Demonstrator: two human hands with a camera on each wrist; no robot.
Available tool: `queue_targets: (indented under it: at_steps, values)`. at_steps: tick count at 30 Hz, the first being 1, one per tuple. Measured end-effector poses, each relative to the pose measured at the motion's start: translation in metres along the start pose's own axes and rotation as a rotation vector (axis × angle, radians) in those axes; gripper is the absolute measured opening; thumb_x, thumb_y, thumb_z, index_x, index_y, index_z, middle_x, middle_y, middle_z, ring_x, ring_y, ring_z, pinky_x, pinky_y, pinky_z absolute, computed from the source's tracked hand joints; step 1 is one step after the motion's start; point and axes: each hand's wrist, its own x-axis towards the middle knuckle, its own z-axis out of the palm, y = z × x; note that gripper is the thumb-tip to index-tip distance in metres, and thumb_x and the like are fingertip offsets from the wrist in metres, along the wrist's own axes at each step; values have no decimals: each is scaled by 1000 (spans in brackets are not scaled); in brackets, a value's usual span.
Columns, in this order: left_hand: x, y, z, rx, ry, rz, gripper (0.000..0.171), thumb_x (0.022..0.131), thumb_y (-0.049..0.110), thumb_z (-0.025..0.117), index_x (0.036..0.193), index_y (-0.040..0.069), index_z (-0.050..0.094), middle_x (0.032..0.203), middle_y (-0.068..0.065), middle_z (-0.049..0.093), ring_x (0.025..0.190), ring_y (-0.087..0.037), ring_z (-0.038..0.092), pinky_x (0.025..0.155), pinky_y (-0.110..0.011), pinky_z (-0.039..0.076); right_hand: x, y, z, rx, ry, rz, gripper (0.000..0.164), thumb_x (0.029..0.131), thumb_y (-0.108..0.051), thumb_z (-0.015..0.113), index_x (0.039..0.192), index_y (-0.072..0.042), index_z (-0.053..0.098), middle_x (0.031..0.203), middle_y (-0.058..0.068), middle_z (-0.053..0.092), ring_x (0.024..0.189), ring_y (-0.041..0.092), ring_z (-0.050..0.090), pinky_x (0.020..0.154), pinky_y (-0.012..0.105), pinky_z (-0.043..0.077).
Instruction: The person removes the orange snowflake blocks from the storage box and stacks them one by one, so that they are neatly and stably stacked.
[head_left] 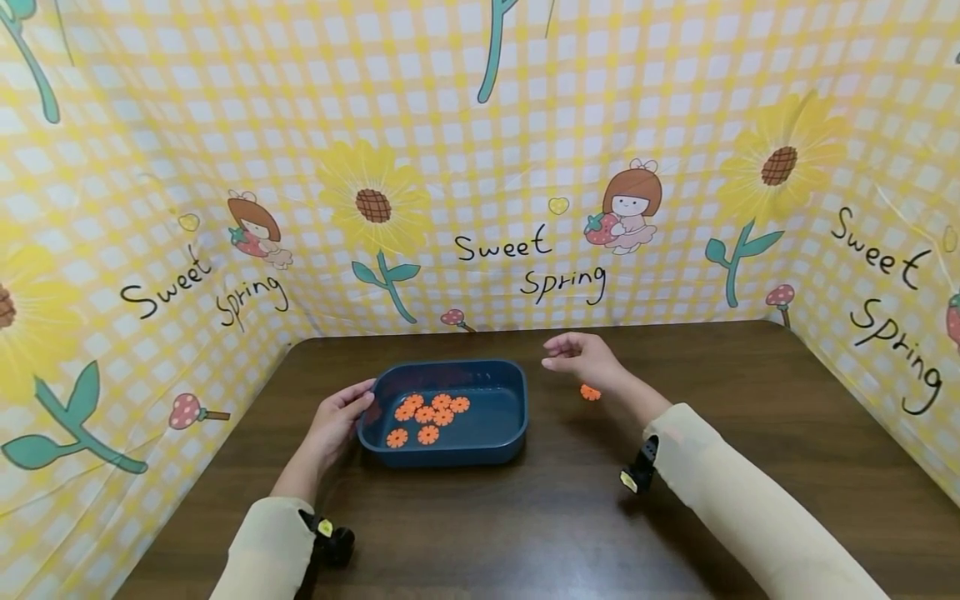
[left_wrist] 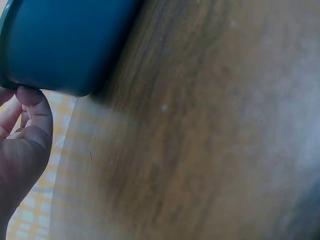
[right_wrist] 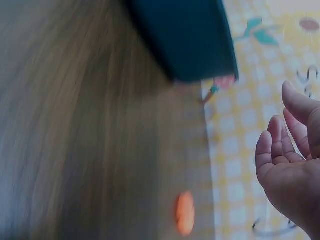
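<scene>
A dark blue rectangular dish stands on the table, with several orange flower-shaped pieces that look like carrot slices scattered on its floor, mostly toward the left. At its left end my left hand holds the rim. In the left wrist view the thumb touches the dish's wall, and the other fingers are partly hidden. My right hand hovers to the right of the dish, fingers loosely bent, nothing visible in it. One more orange flower-shaped piece lies just below this hand; the right wrist view shows it blurred.
The brown wooden table ends at the back against a yellow checked cloth printed with sunflowers and lettering, which also hangs at both sides. Small black wrist cameras sit at the sleeve cuffs.
</scene>
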Motion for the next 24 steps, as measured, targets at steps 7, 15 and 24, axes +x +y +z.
queue_targets:
  at_steps: [7, 15, 24]
  values:
    - [0, -1, 0, -17, 6, 3, 51, 99, 14, 58, 144, -5, 42, 120, -5, 63, 102, -21, 65, 82, -29, 54, 9, -24, 36, 116, -58, -46, 28, 88, -11, 73, 114, -2, 65, 104, 11, 63, 94, 24, 58, 92, 53, 46]
    - [-1, 0, 1, 4, 4, -11, 50, 100, 15, 57, 145, -2, 42, 123, -6, 62, 105, -23, 64, 84, -30, 54, 17, -40, 75, 103, -143, -78, 30, 88, -9, 73, 115, -1, 65, 108, 19, 62, 90, 23, 57, 83, 45, 51]
    - [-4, 3, 2, 30, 11, -34, 51, 100, 19, 57, 145, 1, 43, 125, -7, 62, 105, -21, 64, 81, -26, 54, 29, -37, 108, 38, -181, -35, 31, 88, -9, 73, 115, 3, 64, 108, 18, 61, 89, 20, 57, 77, 32, 52]
